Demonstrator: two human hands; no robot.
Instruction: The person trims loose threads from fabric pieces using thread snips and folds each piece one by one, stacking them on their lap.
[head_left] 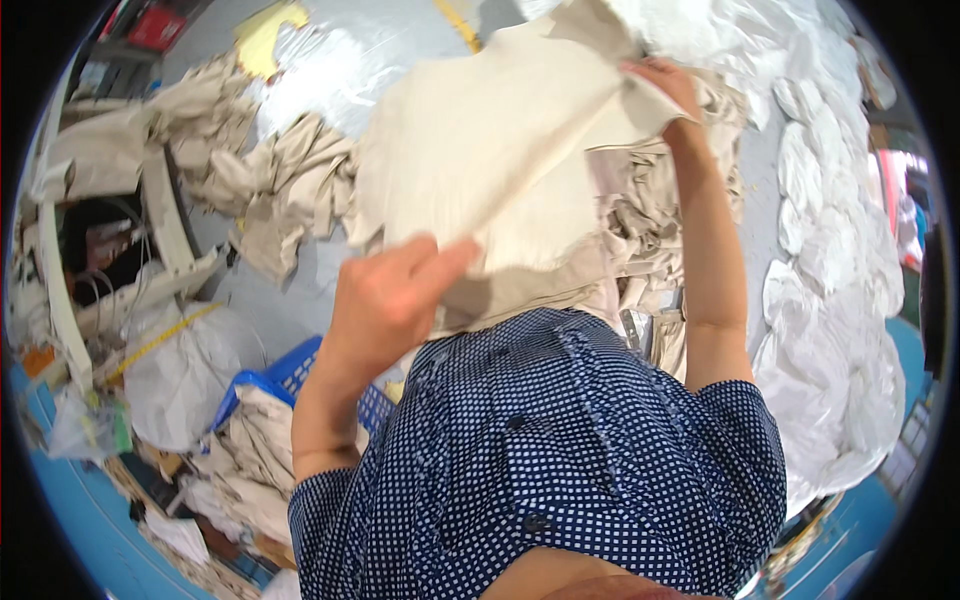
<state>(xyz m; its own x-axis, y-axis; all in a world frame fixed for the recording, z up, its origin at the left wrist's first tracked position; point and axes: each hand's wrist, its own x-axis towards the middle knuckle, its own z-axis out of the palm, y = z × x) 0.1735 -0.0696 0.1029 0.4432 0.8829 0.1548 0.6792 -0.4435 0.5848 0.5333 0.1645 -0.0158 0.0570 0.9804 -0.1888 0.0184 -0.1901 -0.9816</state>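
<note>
Left hand (385,295) grips the near lower edge of a cream fabric piece (480,150), fingers curled closed on the cloth, thumb on top. Right hand (665,85) is raised at the far right, pinching the cloth's upper corner shut between fingers and thumb. Fabric piece hangs stretched between both hands, held up in front of the person's chest, folded over along its upper edge. Behind it, on the grey surface (330,75), a heap of crumpled beige cloth (270,190) spreads to the left, and more lies under the right arm. Near left, a blue plastic basket (290,375) holds more cloth. White bags (830,330) line the right side. Person wears a dark blue dotted shirt (560,440).
</note>
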